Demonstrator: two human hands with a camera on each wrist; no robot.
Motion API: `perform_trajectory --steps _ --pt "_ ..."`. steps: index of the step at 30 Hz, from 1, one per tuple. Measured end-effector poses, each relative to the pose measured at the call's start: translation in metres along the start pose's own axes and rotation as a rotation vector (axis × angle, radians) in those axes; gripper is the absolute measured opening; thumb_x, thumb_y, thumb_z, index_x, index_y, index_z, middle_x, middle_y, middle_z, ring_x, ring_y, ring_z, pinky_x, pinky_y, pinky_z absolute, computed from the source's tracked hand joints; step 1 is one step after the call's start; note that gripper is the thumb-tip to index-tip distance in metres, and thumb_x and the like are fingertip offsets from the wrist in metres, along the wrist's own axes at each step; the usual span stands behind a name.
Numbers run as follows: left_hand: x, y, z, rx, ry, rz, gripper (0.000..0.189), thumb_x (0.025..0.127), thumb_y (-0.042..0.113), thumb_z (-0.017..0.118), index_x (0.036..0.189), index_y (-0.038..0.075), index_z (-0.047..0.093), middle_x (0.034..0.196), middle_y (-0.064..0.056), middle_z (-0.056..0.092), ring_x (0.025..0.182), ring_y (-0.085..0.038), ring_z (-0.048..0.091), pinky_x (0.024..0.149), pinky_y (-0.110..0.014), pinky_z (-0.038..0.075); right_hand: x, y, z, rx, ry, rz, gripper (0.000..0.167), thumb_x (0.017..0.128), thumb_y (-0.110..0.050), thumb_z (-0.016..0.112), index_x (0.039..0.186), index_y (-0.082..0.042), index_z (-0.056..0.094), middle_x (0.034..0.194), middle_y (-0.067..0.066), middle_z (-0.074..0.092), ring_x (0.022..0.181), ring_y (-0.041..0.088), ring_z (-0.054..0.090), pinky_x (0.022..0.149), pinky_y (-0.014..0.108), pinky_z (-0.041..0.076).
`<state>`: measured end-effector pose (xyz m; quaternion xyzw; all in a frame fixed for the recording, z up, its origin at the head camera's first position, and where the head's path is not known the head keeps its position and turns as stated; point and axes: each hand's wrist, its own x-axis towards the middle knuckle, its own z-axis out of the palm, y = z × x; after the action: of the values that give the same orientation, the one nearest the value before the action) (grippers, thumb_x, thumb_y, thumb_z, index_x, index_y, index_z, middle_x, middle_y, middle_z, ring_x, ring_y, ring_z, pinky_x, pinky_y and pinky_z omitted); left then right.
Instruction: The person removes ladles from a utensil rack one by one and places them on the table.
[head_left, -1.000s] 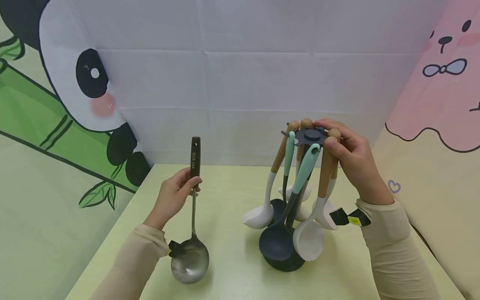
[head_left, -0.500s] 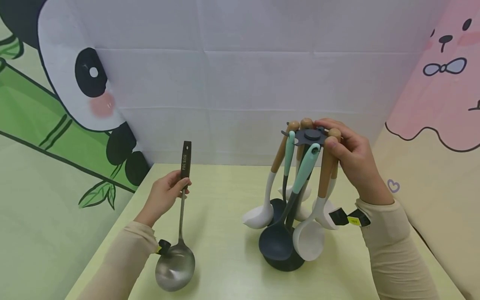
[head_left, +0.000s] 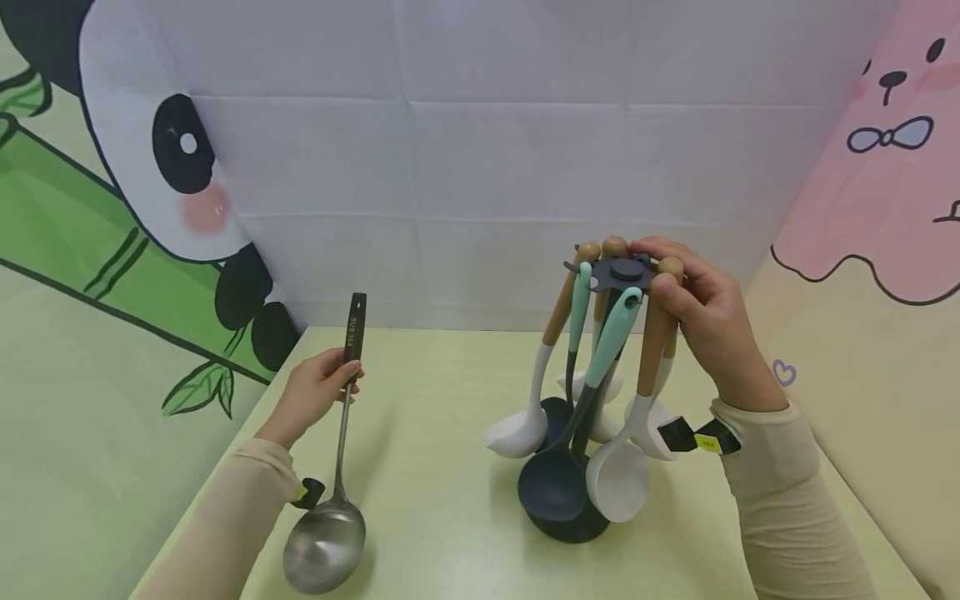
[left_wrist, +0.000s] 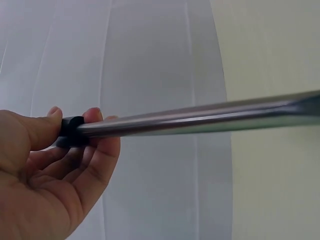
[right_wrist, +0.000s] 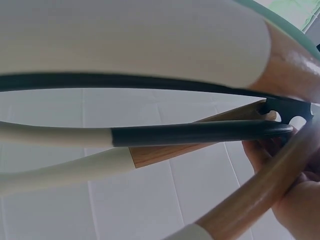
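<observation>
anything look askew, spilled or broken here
Nothing visible looks spilled or damaged. Only the steel ladle stands apart, held slightly tilted in the left hand, while the other utensils hang around the rack.

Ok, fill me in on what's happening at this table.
A person's left grip holds a steel ladle by its dark handle, bowl downward, apart from the utensil stand on the table. The right grip holds the top of that stand, which is hung with white and dark utensils.

Pale yellow tabletop (head_left: 442, 400), creased white rear sheet (head_left: 510, 158), panda mural (head_left: 127, 150) at left, pink cartoon figure (head_left: 892, 192) at right.
</observation>
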<state>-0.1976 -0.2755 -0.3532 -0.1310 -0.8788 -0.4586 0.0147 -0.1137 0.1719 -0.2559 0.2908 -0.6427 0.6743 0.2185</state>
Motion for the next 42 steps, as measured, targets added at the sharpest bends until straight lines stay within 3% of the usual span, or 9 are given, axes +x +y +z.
perform_trajectory --steps 14,21,42 --pt "0.005 -0.022 -0.012 -0.002 -0.015 -0.095 0.028 0.106 0.011 0.049 0.120 -0.013 0.054 0.100 -0.018 0.065 0.077 -0.012 0.062 0.066 -0.025 0.056 0.000 -0.002 0.002 -0.004 0.013 0.009 0.039 0.096 -0.022 0.069 0.130 -0.004 0.065 0.134 0.011 0.056 0.125 0.027 0.045 0.098 0.023 0.043" --pt "0.007 -0.034 -0.017 -0.011 -0.029 -0.105 0.029 0.106 0.009 0.048 0.120 -0.016 0.052 0.098 -0.017 0.065 0.075 -0.010 0.061 0.064 -0.026 0.056 0.000 -0.002 0.002 -0.023 0.015 0.009 0.039 0.096 -0.022 0.069 0.129 -0.003 0.065 0.134 0.010 0.057 0.126 0.027 0.045 0.100 0.023 0.043" --pt "0.005 -0.054 -0.027 0.026 -0.093 -0.179 0.031 0.106 0.008 0.043 0.118 -0.021 0.048 0.099 -0.026 0.062 0.072 -0.013 0.059 0.062 -0.030 0.056 -0.001 -0.002 0.002 -0.037 0.021 0.018 0.039 0.096 -0.023 0.068 0.130 -0.004 0.065 0.134 0.010 0.056 0.124 0.026 0.047 0.098 0.023 0.044"
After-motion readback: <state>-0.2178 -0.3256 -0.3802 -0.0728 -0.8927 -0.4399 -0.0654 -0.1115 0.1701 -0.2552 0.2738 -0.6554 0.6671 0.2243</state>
